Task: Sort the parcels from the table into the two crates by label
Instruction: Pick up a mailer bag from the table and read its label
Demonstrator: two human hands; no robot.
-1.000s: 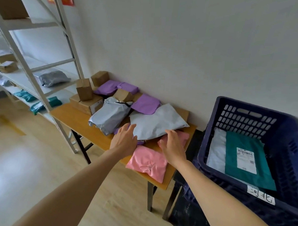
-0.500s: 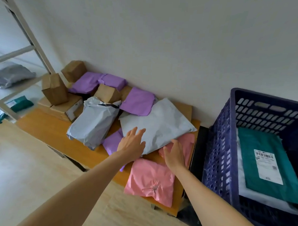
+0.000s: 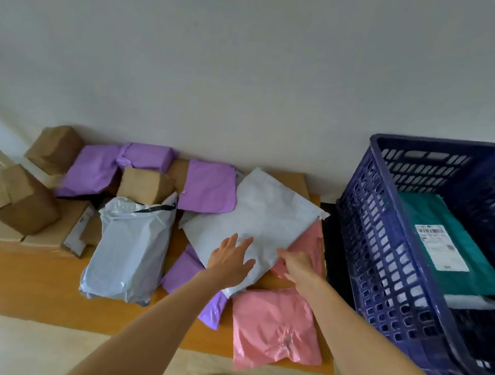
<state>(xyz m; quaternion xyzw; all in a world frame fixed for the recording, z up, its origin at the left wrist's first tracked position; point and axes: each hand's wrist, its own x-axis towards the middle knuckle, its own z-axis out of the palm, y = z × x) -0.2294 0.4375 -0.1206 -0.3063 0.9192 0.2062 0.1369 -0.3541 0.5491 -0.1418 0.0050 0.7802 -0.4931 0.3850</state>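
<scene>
A flat grey mailer bag (image 3: 256,216) lies on top of the pile on the wooden table (image 3: 37,286). My left hand (image 3: 230,257) rests flat on its near corner, fingers spread. My right hand (image 3: 297,264) touches the bag's right edge, where it overlaps a pink parcel (image 3: 313,244); whether its fingers curl under the edge cannot be told. Another pink parcel (image 3: 274,327) lies at the table's front. A dark blue crate (image 3: 385,250) stands to the right, holding a green parcel (image 3: 453,247) with a white label.
A bulging grey bag (image 3: 130,250), purple parcels (image 3: 209,185) and cardboard boxes (image 3: 21,200) crowd the table's left and back. A purple parcel (image 3: 186,272) peeks from under the flat grey bag. A white wall stands behind; pale floor lies in front.
Both hands have reached further forward onto the flat grey bag. The view has moved closer to the table and swung right, so the shelf at the left has dropped out of sight.
</scene>
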